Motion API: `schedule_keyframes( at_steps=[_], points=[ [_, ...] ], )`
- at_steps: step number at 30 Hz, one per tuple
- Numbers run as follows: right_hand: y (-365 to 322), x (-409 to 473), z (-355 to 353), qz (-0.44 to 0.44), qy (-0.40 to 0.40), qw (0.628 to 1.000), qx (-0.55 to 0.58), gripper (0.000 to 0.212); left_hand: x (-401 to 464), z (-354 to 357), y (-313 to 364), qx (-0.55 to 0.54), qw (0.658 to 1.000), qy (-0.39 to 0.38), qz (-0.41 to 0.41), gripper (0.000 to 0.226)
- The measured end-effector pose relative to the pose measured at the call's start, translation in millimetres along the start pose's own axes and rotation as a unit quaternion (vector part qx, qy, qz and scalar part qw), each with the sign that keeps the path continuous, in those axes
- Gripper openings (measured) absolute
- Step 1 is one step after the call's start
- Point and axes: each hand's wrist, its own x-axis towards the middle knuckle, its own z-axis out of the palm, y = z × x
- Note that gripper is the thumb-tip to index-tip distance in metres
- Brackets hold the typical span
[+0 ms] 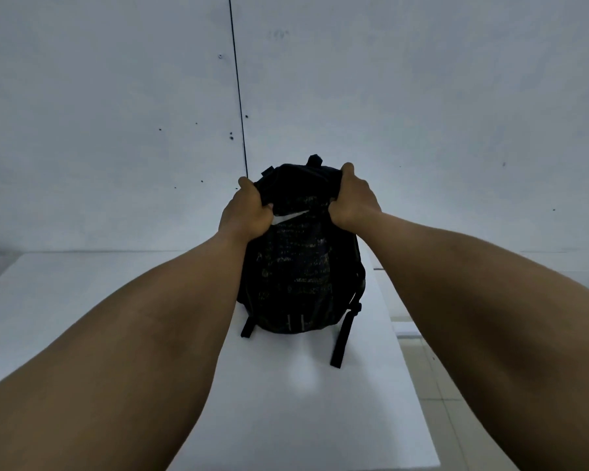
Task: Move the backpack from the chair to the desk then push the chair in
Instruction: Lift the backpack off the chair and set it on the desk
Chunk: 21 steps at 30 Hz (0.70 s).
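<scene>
A black backpack (300, 266) with faint printed text and a white swoosh mark stands upright on the white desk (279, 402), near the back wall. My left hand (249, 212) grips its upper left side, fingers closed into the fabric. My right hand (352, 198) grips the upper right side the same way. Black straps trail from the bag's base onto the desk, one at the left and a longer one at the right. No chair shows in this view.
A pale wall (422, 113) with a thin dark vertical seam (238, 96) rises right behind the desk. The desk's right edge runs near the bag, and tiled floor (456, 385) lies beyond it.
</scene>
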Motion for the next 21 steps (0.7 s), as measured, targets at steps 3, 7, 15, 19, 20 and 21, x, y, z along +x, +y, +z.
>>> schedule_keyframes(
  at_steps=[3,7,15,19,20,21],
  points=[
    [18.5,32.9,17.3,0.008,-0.027,1.0,0.004,0.036,25.3,24.7,-6.7,0.009,1.0,-0.008,-0.02,0.043],
    [37.7,72.1,30.0,0.036,-0.023,0.999,0.032,0.045,59.7,45.6,-3.7,0.022,0.999,0.001,-0.029,0.038],
    [44.1,146.3,66.2,0.028,-0.021,0.999,0.031,0.036,134.2,65.4,-26.7,0.07,0.995,-0.026,-0.063,0.078],
    [46.2,169.9,79.4,0.037,-0.004,0.999,0.036,0.04,162.2,77.6,-36.7,0.083,0.993,-0.042,-0.074,0.086],
    [48.4,175.2,85.0,0.044,0.002,0.998,0.038,0.041,168.9,83.2,-39.2,0.091,0.991,-0.045,-0.082,0.086],
    [49.5,176.5,88.3,0.05,0.011,0.998,0.04,0.042,171.8,86.8,-39.7,0.103,0.99,-0.044,-0.087,0.085]
  ],
)
